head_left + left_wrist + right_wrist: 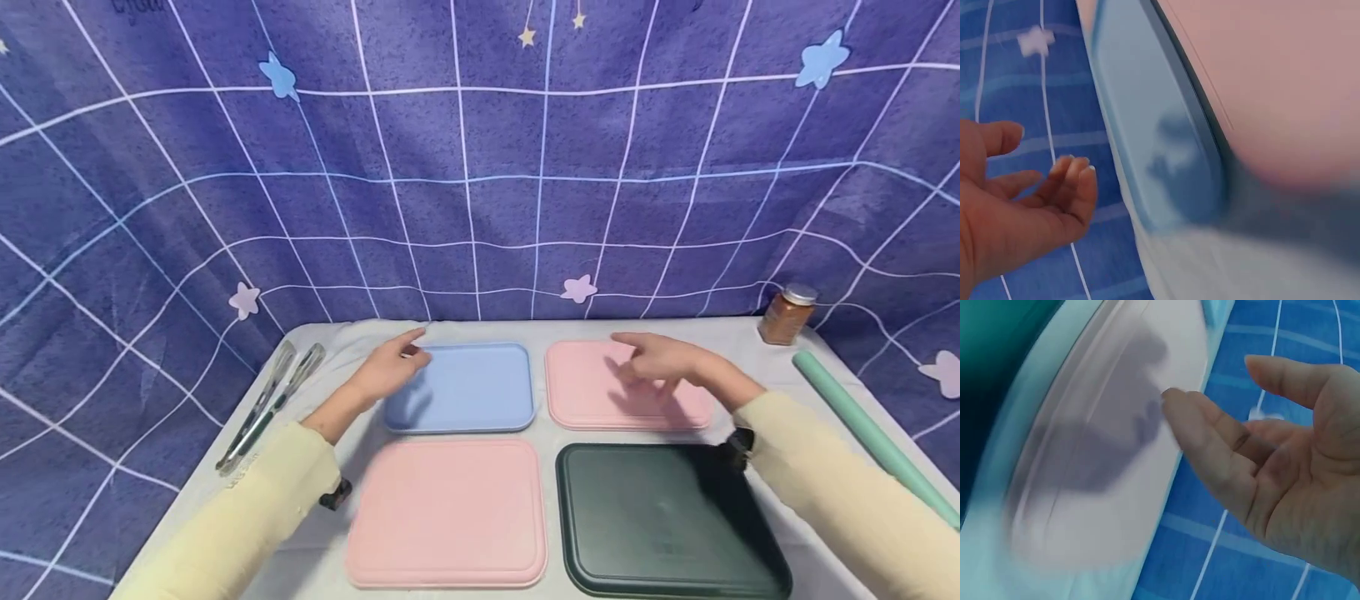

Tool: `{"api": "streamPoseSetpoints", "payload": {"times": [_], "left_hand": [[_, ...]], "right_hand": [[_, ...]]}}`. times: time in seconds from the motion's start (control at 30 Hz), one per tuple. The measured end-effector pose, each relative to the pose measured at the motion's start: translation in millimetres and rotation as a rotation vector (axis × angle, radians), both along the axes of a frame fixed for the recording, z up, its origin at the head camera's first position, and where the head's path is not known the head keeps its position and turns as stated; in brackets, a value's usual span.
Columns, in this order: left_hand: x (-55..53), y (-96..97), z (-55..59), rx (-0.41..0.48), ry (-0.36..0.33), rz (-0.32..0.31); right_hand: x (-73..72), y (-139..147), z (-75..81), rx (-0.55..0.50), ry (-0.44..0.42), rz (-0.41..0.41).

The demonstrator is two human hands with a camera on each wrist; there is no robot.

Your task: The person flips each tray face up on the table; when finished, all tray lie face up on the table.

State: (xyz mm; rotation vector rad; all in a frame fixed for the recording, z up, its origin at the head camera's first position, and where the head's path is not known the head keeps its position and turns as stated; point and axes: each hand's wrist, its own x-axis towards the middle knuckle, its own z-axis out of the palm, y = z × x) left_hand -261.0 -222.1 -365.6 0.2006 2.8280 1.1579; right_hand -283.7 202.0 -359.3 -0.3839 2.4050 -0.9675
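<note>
My left hand (pixel 384 369) hovers by the left end of a light blue rectangular tray (pixel 480 387), casting a shadow on it. Its fingers are loosely bent with nothing in them, as the left wrist view shows the hand (pixel 1029 206) apart from the tray. Over a small pink tray (pixel 581 404) floats my right hand (pixel 660 357), also holding nothing. In the right wrist view the fingers of that hand (pixel 1272 456) are relaxed, and its shadow falls on the pink tray (pixel 1116 519). Nearer to me lie a larger pink tray (pixel 450 512) and a dark green tray (pixel 667 517).
Metal tongs (pixel 273 400) lie at the table's left edge. At the back right corner stands a small jar (pixel 786 315) of reddish-brown contents with a silver lid. A long green roll (pixel 870 429) runs along the right edge. A blue gridded curtain (pixel 495 208) hangs behind the white-covered table.
</note>
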Motion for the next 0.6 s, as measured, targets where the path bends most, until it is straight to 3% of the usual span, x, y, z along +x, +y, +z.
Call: {"api": "streamPoseSetpoints", "payload": {"times": [0.13, 0.23, 0.37, 0.5, 0.6], "left_hand": [[4.3, 43.6, 1.4, 0.191, -0.099, -0.065], [2.5, 76.3, -2.5, 0.274, -0.206, -0.125], [-1.7, 111.0, -9.5, 0.239, -0.312, -0.192], [-4.4, 135.0, -15.8, 0.171, -0.409, -0.230], [-5.7, 145.5, -19.5, 0.116, -0.424, -0.232]], "right_hand": [[7.4, 49, -4.9, 0.043, 0.036, -0.004], [12.0, 82, -10.0, 0.093, 0.031, -0.045], [16.5, 110, -16.9, 0.122, -0.047, -0.083], [18.4, 120, -22.6, 0.087, -0.130, -0.097], [16.3, 120, -26.5, 0.040, -0.172, -0.112]]}}
